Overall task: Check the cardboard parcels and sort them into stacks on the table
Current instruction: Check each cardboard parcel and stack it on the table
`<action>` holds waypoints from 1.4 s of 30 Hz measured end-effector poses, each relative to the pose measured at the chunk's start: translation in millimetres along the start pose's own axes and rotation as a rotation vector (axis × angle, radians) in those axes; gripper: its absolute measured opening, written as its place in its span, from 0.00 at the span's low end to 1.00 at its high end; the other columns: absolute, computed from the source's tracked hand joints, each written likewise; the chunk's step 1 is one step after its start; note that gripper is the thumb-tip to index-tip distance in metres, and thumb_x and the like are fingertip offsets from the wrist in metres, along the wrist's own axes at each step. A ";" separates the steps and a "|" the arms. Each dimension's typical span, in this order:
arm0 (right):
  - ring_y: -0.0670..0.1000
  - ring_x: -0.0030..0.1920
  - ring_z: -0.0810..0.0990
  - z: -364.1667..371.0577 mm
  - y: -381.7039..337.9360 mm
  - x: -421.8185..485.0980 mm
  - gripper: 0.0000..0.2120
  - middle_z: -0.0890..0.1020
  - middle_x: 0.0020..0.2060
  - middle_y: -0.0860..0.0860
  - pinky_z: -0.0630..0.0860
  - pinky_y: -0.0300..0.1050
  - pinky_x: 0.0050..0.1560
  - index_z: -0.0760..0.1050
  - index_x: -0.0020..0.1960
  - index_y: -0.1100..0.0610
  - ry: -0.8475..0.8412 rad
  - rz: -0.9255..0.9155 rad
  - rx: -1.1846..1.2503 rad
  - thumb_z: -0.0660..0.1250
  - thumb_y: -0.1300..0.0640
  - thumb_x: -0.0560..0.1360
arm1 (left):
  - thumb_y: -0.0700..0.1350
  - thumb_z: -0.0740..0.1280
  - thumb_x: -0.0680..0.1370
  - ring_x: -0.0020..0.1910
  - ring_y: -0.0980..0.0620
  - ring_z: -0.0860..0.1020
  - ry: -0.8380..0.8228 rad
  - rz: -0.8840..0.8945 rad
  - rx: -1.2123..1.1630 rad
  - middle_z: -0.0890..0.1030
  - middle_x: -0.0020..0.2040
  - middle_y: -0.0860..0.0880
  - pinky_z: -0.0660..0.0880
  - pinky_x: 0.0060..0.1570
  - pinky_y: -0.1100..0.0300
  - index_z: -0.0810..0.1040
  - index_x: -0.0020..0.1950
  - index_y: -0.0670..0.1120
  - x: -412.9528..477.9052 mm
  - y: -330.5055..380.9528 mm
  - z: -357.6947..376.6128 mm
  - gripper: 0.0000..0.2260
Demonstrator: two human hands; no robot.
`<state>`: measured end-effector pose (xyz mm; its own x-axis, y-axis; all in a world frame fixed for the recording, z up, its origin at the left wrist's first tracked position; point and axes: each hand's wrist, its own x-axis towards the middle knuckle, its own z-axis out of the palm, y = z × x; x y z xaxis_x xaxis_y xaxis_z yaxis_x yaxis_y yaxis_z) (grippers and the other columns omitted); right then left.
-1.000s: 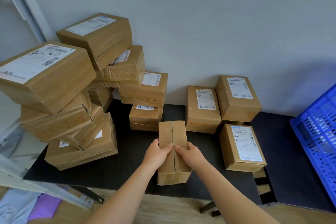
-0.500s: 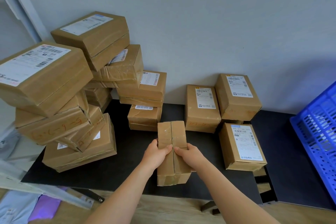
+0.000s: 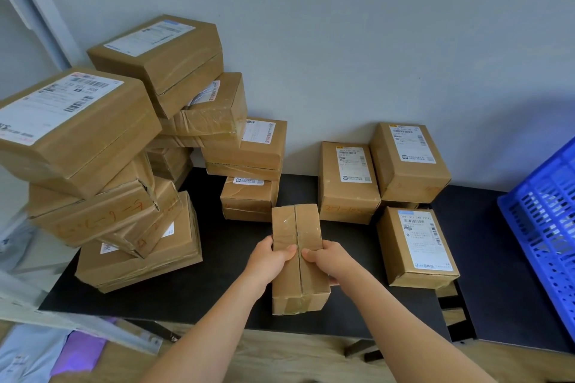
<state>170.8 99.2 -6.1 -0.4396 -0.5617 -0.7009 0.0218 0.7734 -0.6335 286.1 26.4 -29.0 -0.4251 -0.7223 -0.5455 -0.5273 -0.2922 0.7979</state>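
Cardboard parcel (image 3: 297, 233) is staying put; you're still gripping it with left hand (image 3: 268, 259) and right hand (image 3: 332, 261), probably mid-check.

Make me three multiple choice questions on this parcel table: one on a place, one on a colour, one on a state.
1. Relative to the middle parcel, the plastic crate stands: A to its left; B to its right; C on top.
2. The crate's colour: A red; B blue; C green.
3. The middle parcel is: A gripped by both hands; B lying untouched; C torn open.
Answers: B, it fills the right edge; B, its lattice walls are blue; A, left hand and right hand clasp its sides.
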 end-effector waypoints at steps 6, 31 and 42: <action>0.54 0.60 0.77 0.9 -1.0 -1.9 0.21 0.77 0.60 0.52 0.74 0.50 0.58 0.67 0.69 0.53 0.005 0.003 -0.008 0.64 0.51 0.78 | 0.49 0.67 0.78 0.61 0.49 0.74 -0.024 -0.016 -0.020 0.75 0.63 0.50 0.71 0.60 0.50 0.68 0.70 0.51 -2.0 2.1 -1.9 0.21; 0.49 0.48 0.76 0.3 -1.3 -28.7 0.19 0.78 0.48 0.48 0.73 0.47 0.52 0.68 0.69 0.55 0.072 -0.050 0.163 0.63 0.53 0.79 | 0.58 0.66 0.76 0.57 0.52 0.72 -0.095 0.044 0.010 0.74 0.58 0.53 0.70 0.60 0.51 0.65 0.71 0.51 -10.1 10.3 -6.8 0.26; 0.54 0.59 0.74 6.9 -3.4 -32.7 0.21 0.76 0.57 0.51 0.69 0.56 0.67 0.68 0.68 0.54 0.264 -0.163 0.531 0.57 0.45 0.80 | 0.73 0.50 0.71 0.71 0.45 0.66 0.034 0.062 -0.356 0.67 0.73 0.48 0.59 0.71 0.40 0.58 0.76 0.54 -25.5 21.7 -14.0 0.38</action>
<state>191.3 112.9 16.7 -0.6814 -0.5161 -0.5190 0.3500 0.3931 -0.8503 295.9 29.7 5.8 -0.4201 -0.7644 -0.4891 -0.2094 -0.4428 0.8718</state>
